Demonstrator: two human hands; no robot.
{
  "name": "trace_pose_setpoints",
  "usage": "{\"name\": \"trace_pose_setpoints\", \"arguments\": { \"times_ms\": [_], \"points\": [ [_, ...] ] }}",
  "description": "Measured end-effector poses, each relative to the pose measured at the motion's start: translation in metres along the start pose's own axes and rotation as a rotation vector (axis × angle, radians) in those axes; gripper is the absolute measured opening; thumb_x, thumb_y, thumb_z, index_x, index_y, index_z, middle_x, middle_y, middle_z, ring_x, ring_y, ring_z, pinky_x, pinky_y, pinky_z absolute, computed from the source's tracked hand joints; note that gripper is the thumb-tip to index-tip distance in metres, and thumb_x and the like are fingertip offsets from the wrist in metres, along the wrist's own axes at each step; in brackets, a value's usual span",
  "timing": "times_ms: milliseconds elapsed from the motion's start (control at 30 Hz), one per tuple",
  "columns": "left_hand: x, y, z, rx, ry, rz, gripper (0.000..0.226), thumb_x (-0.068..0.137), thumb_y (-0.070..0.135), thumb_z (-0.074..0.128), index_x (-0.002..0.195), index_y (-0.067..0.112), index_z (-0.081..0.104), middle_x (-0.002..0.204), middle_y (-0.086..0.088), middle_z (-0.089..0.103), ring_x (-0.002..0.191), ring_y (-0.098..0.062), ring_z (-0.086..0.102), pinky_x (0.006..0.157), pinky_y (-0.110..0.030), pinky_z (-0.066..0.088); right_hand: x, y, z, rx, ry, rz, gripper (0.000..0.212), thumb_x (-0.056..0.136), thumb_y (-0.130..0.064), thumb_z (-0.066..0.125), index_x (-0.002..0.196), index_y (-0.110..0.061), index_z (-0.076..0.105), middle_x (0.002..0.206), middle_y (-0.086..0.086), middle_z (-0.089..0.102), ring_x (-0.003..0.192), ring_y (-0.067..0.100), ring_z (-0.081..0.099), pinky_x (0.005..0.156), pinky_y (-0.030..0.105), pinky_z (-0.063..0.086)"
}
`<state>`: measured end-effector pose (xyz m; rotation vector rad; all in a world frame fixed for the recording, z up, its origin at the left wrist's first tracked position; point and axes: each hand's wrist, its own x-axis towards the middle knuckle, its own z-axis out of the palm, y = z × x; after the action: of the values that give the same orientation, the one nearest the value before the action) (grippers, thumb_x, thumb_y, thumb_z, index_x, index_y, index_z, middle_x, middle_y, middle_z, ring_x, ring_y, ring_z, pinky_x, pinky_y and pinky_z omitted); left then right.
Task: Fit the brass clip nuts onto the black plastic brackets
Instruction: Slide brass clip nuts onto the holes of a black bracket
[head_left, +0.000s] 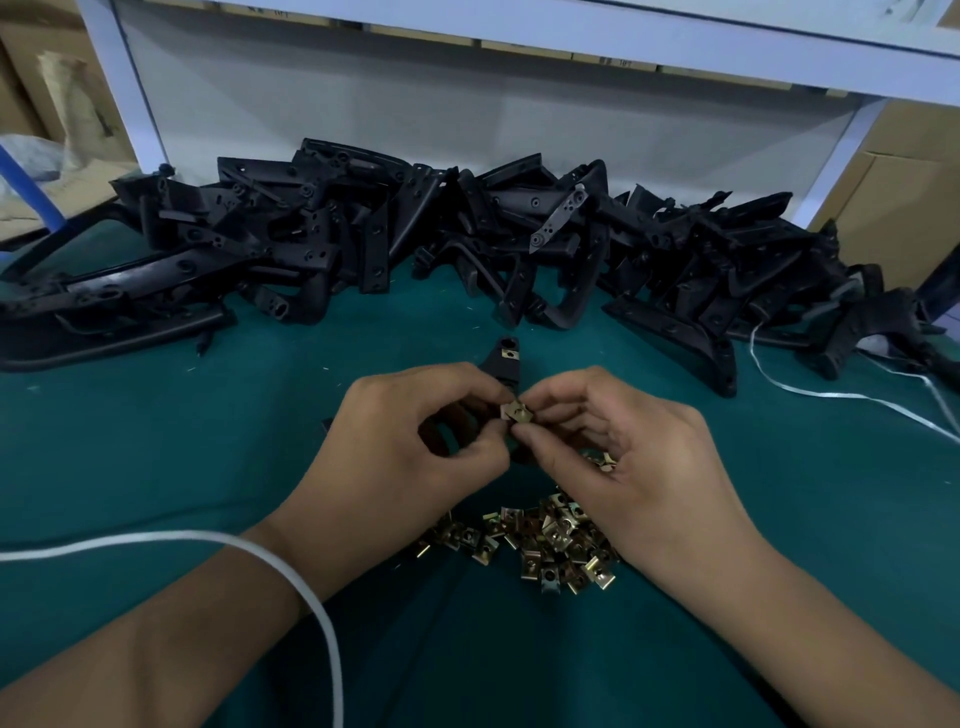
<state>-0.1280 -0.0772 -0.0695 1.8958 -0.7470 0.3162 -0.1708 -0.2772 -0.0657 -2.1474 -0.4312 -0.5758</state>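
My left hand (415, 441) grips a black plastic bracket (503, 364) at the middle of the green table; one brass clip nut sits on its far end (511, 355). My right hand (618, 441) pinches a brass clip nut (517, 413) against the bracket's near part, between both hands' fingertips. Most of the bracket is hidden under my fingers. A loose heap of brass clip nuts (545, 540) lies just below my hands. A long pile of black brackets (467, 234) stretches across the back of the table.
The table is covered in green cloth (156, 441). A white cord (291, 566) loops over my left forearm. Another white cord (831, 395) trails at the right. A white shelf frame (519, 31) stands behind the pile, with cardboard boxes (904, 192) beyond it.
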Motion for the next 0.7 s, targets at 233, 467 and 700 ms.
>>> {"name": "trace_pose_setpoints", "arguments": {
  "times_ms": [233,467,700],
  "points": [
    [0.001,-0.004,0.000,-0.120,-0.053,-0.105,0.024,0.091,0.010,0.072,0.099,0.032,0.077,0.093,0.010,0.077,0.089,-0.011,0.073,0.077,-0.021,0.057,0.002,0.002,-0.002,-0.037,-0.032,-0.014,0.018,0.092,-0.032,0.076,0.106,-0.024,0.069,0.095,-0.015,0.073,0.094,0.011,0.073,0.081,0.022,0.059],
    [0.000,-0.006,-0.004,-0.125,-0.109,-0.106,0.017,0.088,0.012,0.077,0.094,0.028,0.077,0.089,0.006,0.076,0.085,-0.015,0.073,0.073,-0.022,0.057,0.002,0.010,-0.010,0.009,-0.211,-0.011,0.011,0.099,-0.035,0.068,0.108,-0.031,0.063,0.096,-0.010,0.070,0.088,0.017,0.075,0.074,0.036,0.061],
    [0.001,-0.006,-0.003,-0.185,-0.185,-0.131,0.013,0.089,0.007,0.074,0.091,0.019,0.073,0.083,-0.001,0.072,0.072,-0.015,0.069,0.066,-0.026,0.057,0.000,0.016,-0.012,0.095,-0.288,0.003,0.009,0.103,-0.024,0.064,0.111,-0.028,0.060,0.098,-0.009,0.068,0.083,0.016,0.077,0.069,0.026,0.060]
  ]
}}
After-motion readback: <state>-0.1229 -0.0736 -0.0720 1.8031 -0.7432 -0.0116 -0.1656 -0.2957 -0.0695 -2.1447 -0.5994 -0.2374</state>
